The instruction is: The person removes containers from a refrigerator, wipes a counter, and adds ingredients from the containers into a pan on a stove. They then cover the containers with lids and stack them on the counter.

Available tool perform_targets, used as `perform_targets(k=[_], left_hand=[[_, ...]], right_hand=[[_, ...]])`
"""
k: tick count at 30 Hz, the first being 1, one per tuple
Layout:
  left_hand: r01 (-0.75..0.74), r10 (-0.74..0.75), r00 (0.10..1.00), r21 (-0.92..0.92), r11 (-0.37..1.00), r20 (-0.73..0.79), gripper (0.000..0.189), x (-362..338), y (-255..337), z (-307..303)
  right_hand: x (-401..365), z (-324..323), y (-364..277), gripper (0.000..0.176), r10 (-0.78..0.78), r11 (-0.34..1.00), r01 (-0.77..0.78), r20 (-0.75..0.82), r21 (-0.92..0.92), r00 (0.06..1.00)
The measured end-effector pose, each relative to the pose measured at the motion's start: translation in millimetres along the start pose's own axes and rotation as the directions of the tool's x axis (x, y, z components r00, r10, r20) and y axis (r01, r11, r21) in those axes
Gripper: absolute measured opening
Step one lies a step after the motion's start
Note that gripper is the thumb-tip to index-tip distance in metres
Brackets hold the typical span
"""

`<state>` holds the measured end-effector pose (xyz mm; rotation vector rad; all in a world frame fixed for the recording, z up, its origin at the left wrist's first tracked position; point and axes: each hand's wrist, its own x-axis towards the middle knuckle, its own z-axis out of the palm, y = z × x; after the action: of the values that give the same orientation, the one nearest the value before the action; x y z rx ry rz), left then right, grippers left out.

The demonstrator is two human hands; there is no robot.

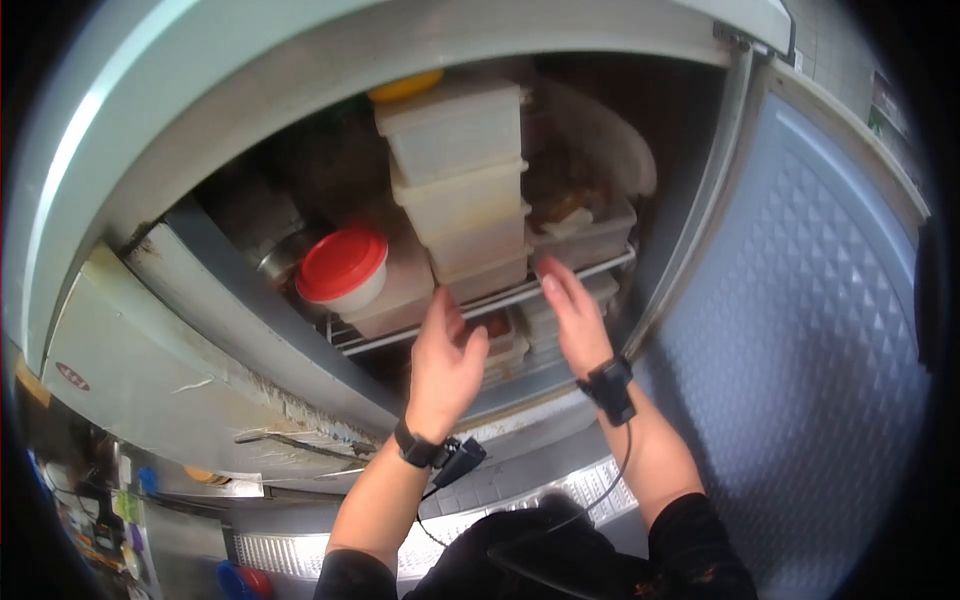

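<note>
Both my hands reach toward the wire shelf of an opened refrigerator. My left hand is open, thumb apart from the stretched fingers, its fingertips at the shelf's front edge. To its right, my right hand is also open with nothing in it, fingers pointing up toward the front of a clear tub with food inside. Between and above them rises a stack of several whitish plastic containers. Left of the stack, a round white tub with a red lid rests on a wide pale container.
The refrigerator door stands swung out on the right. A yellow item tops the stack, and a metal bowl is at the shelf's left. More containers lie below the shelf. A closed door panel with worn edges is at left.
</note>
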<state>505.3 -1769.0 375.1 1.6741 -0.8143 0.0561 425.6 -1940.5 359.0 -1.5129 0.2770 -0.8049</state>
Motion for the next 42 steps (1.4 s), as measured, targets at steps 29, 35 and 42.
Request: perform_targets(k=[29, 35, 42], left_hand=[[0.085, -0.055, 0.993, -0.293, 0.952, 0.108, 0.081, 6.9, 22.4, 21.6], [0.210, -0.186, 0.977, -0.356, 0.911, 0.101, 0.082, -13.3, 25.7, 7.0], [0.256, -0.309, 0.951, -0.545, 0.798, -0.005, 0.072, -9.3, 39.6, -8.5]], right_hand=[[16.3, -3.5, 12.5, 0.057, -0.214, 0.953, 0.239, 0.143, -0.186, 0.966], [6.3, -10.3, -3.7, 0.059, -0.126, 0.981, 0.139, 0.103, -0.132, 0.987], [15.4, -15.4, -6.2, 0.056, 0.246, 0.863, -0.285, 0.146, 0.418, 0.958]])
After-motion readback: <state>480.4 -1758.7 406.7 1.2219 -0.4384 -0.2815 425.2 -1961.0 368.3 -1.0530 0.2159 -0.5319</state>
